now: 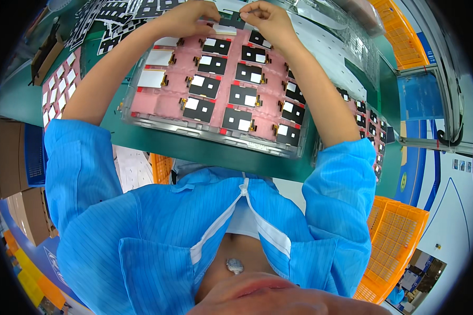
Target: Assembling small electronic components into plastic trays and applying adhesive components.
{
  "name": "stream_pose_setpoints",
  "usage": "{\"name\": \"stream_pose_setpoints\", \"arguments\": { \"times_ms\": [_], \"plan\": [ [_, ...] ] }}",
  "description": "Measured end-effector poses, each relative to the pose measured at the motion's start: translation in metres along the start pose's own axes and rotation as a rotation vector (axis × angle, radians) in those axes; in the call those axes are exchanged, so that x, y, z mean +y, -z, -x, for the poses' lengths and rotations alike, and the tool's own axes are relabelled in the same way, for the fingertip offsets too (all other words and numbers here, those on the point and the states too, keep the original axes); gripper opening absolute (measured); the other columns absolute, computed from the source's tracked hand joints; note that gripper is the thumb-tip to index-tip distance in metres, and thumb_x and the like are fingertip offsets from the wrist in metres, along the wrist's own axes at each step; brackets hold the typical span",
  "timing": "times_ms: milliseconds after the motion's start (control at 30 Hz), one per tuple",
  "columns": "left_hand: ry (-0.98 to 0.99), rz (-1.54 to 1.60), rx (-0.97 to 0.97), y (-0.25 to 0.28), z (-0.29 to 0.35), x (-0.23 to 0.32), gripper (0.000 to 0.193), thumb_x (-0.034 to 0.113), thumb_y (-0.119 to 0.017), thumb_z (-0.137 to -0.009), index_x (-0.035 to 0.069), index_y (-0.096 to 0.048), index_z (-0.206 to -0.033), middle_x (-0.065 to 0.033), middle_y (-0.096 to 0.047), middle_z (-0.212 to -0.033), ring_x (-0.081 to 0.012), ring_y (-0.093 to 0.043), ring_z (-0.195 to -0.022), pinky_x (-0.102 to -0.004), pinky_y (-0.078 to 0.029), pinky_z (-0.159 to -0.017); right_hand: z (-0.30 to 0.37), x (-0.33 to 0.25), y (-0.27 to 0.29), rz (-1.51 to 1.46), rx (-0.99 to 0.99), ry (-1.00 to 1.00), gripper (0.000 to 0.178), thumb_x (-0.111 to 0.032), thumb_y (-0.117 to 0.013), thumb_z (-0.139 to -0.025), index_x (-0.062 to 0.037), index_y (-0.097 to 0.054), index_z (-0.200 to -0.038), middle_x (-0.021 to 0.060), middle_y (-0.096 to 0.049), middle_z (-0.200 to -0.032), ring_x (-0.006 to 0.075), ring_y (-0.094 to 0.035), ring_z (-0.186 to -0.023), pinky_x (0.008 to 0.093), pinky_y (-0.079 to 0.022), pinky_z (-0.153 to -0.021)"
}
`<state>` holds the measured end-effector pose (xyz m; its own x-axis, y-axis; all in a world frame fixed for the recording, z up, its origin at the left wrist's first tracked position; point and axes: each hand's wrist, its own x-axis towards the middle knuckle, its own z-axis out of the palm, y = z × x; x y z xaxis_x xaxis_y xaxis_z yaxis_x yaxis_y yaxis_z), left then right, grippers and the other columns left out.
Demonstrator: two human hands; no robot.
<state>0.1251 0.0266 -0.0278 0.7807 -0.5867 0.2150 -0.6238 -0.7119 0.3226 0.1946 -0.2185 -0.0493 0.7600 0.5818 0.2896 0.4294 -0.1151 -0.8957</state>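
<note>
At the far side of a clear plastic tray (pixel 215 137) with a pink liner, my two hands work around a small black rectangular sheet piece (pixel 231 21). My right hand (pixel 270 23) pinches its right end between thumb and index finger. My left hand (pixel 189 18) has bent, closed fingers at its left side, over a white-faced panel (pixel 224 30); what lies between those fingertips is hidden. Rows of small flat panels fill the tray. Many bear black sheets with white squares, such as this black-covered panel (pixel 212 65); at the left some are plain white panels (pixel 151 79) with short ribbon connectors.
Black cut-out sheets (pixel 113 13) lie at the far left of the green table (pixel 194 142). Another pink tray (pixel 63 86) sits left, and a tray of black pieces (pixel 373 126) right. Clear plastic trays (pixel 370 58) stand far right. Orange crates (pixel 391 241) are beside me.
</note>
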Motion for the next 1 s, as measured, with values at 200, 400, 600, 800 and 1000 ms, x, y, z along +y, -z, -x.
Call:
{"name": "stream_pose_setpoints", "arguments": {
  "times_ms": [200, 400, 600, 800, 1000],
  "plan": [
    [-0.1, 0.13, 0.137, -0.008, -0.001, -0.003, 0.04, 0.011, -0.082, -0.07, 0.0, -0.071, -0.107, -0.0201, -0.068, -0.094, -0.0378, -0.065, -0.089, -0.0436, -0.052, -0.078, -0.001, 0.012, 0.004, 0.091, 0.009, -0.008, 0.004, -0.005, -0.069, -0.091, -0.0024, -0.069, -0.094, -0.0015, -0.065, -0.076, 0.0074, -0.055, -0.068, 0.0237, -0.045, -0.062],
    [0.067, 0.147, 0.163, -0.008, 0.005, 0.001, 0.038, 0.014, -0.085, -0.069, 0.001, -0.073, -0.103, -0.0183, -0.069, -0.094, -0.0352, -0.066, -0.088, -0.042, -0.052, -0.077, 0.0, 0.013, 0.0, 0.198, 0.027, -0.061, 0.007, -0.009, -0.069, -0.09, -0.0023, -0.07, -0.093, 0.0018, -0.067, -0.077, 0.011, -0.058, -0.068, 0.0281, -0.047, -0.063],
    [0.135, 0.111, 0.166, -0.01, 0.006, 0.0, 0.035, 0.014, -0.087, -0.068, 0.001, -0.074, -0.098, -0.0161, -0.069, -0.093, -0.0325, -0.067, -0.088, -0.0391, -0.053, -0.077, -0.001, 0.003, -0.013, 0.232, 0.023, -0.135, 0.01, -0.011, -0.069, -0.09, -0.002, -0.072, -0.091, 0.004, -0.068, -0.074, 0.0124, -0.06, -0.065, 0.0303, -0.048, -0.059],
    [0.179, 0.222, 0.173, -0.006, 0.0, 0.012, 0.033, 0.011, -0.086, -0.07, 0.0, -0.073, -0.097, -0.0139, -0.069, -0.091, -0.0276, -0.067, -0.085, -0.0364, -0.053, -0.074, -0.001, 0.008, -0.011, 0.17, 0.052, -0.24, 0.011, -0.011, -0.068, -0.09, -0.002, -0.072, -0.092, 0.0046, -0.067, -0.072, 0.013, -0.06, -0.056, 0.0308, -0.049, -0.05],
    [0.262, 0.263, 0.145, -0.005, 0.009, 0.012, 0.033, 0.011, -0.087, -0.07, 0.001, -0.073, -0.098, -0.0125, -0.068, -0.091, -0.0245, -0.066, -0.083, -0.0346, -0.053, -0.074, 0.006, -0.021, -0.019, 0.119, 0.023, -0.332, 0.011, -0.012, -0.067, -0.09, -0.0027, -0.071, -0.093, 0.0048, -0.067, -0.072, 0.0138, -0.059, -0.051, 0.0306, -0.049, -0.045]
  ]
}}
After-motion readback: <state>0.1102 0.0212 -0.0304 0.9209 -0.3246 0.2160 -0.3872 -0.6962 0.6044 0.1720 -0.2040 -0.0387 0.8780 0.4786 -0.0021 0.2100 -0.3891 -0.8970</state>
